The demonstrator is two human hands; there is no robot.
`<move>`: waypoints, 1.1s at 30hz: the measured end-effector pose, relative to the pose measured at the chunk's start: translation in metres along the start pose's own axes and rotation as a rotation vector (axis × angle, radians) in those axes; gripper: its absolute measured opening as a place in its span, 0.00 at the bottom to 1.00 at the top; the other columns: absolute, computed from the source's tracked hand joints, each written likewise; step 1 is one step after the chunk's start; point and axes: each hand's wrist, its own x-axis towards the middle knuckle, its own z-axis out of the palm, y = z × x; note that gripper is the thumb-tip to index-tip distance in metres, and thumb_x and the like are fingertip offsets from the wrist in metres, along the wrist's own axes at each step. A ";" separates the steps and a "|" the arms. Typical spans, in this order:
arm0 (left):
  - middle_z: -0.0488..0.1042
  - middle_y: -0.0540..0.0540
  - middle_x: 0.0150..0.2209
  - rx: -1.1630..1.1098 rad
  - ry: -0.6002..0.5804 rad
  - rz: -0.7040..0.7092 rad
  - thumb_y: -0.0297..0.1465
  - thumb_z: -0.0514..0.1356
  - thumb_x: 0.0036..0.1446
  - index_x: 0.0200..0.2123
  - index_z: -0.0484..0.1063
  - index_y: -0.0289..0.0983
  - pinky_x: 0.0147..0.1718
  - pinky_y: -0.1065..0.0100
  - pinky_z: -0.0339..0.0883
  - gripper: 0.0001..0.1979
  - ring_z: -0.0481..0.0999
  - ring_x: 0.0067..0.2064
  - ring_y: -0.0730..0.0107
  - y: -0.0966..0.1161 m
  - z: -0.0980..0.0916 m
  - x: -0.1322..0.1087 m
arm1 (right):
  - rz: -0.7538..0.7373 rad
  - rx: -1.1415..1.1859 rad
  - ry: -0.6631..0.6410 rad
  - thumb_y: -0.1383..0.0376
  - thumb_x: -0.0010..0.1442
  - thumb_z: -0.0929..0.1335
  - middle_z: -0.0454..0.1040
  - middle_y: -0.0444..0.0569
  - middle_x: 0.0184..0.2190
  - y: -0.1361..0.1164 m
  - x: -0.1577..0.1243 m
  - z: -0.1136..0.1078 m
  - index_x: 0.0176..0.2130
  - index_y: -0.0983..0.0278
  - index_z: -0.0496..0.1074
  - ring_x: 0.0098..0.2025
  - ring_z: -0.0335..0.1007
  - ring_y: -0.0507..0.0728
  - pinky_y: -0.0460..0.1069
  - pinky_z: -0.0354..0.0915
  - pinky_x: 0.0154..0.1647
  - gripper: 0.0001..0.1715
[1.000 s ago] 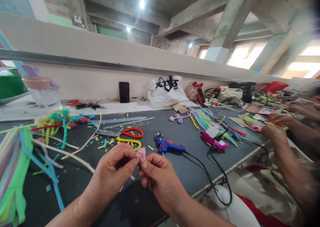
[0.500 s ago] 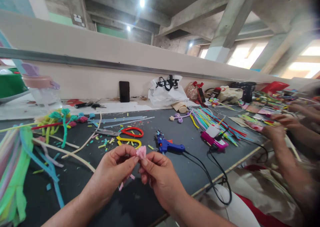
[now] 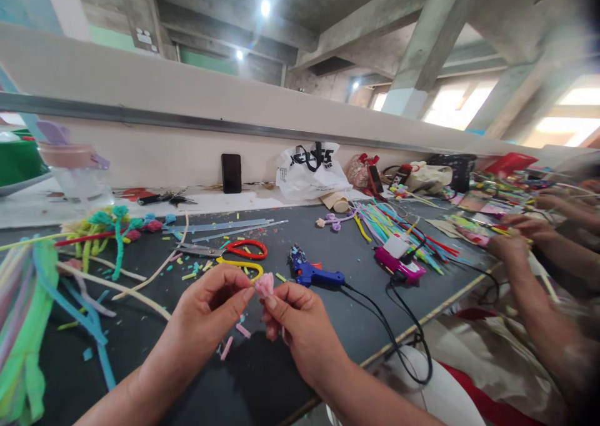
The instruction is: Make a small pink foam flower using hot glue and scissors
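Observation:
A small pink fuzzy flower (image 3: 265,285), apparently of pipe cleaner, is held just above the dark table in front of me. My right hand (image 3: 300,320) pinches it from below between thumb and fingers. From the other side, the thumb and fingertip of my left hand (image 3: 210,310) are closed at its left edge. Beyond my hands lie scissors (image 3: 246,248) with one red and one yellow handle. A blue glue gun (image 3: 316,271) rests to their right, its cord trailing off the front edge. Short pink offcuts (image 3: 227,348) lie below my left hand.
Bundled pipe cleaners (image 3: 28,326) fill the left side, near finished fuzzy pieces (image 3: 117,226). A cup (image 3: 77,170), a phone (image 3: 231,173) and a white bag (image 3: 309,173) stand along the back. More pipe cleaners (image 3: 398,226), a magenta device (image 3: 398,265) and another person's hands (image 3: 510,245) are right.
My left hand has shifted slightly left along the flower's edge, and its fingers look a little straighter. The pink offcuts on the table show more fully. My right hand keeps its pinch.

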 end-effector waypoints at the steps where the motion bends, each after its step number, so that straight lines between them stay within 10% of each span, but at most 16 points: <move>1: 0.70 0.48 0.31 0.097 0.018 0.095 0.33 0.59 0.52 0.31 0.70 0.36 0.28 0.71 0.65 0.06 0.71 0.30 0.71 0.000 -0.001 0.000 | -0.006 -0.043 0.010 0.57 0.44 0.73 0.68 0.40 0.15 0.000 0.000 0.000 0.22 0.67 0.68 0.15 0.60 0.45 0.42 0.55 0.18 0.17; 5: 0.70 0.47 0.33 0.374 -0.025 0.309 0.31 0.58 0.54 0.31 0.71 0.37 0.26 0.72 0.64 0.04 0.71 0.33 0.70 -0.001 -0.005 0.002 | -0.050 -0.235 0.034 0.58 0.47 0.70 0.64 0.39 0.13 0.000 0.001 0.001 0.21 0.66 0.67 0.16 0.59 0.47 0.43 0.54 0.19 0.15; 17: 0.73 0.48 0.29 0.386 -0.091 0.366 0.26 0.57 0.54 0.26 0.71 0.38 0.35 0.70 0.66 0.06 0.72 0.34 0.70 0.006 -0.006 0.003 | -0.281 -0.646 0.063 0.62 0.51 0.67 0.66 0.41 0.14 0.000 0.000 -0.009 0.19 0.64 0.68 0.19 0.61 0.49 0.44 0.55 0.21 0.13; 28: 0.73 0.48 0.29 0.294 -0.045 0.344 0.27 0.59 0.52 0.25 0.73 0.39 0.35 0.71 0.65 0.05 0.72 0.34 0.68 0.006 -0.006 0.000 | -0.124 -0.227 -0.042 0.59 0.46 0.72 0.66 0.40 0.14 -0.002 0.002 -0.006 0.19 0.66 0.69 0.16 0.61 0.47 0.43 0.57 0.19 0.15; 33: 0.68 0.46 0.44 0.079 0.051 0.188 0.33 0.61 0.50 0.50 0.68 0.45 0.28 0.72 0.66 0.21 0.67 0.28 0.75 -0.005 -0.008 0.003 | -0.065 0.070 -0.155 0.58 0.46 0.74 0.70 0.42 0.18 -0.002 0.004 -0.007 0.24 0.66 0.73 0.19 0.63 0.47 0.43 0.61 0.21 0.13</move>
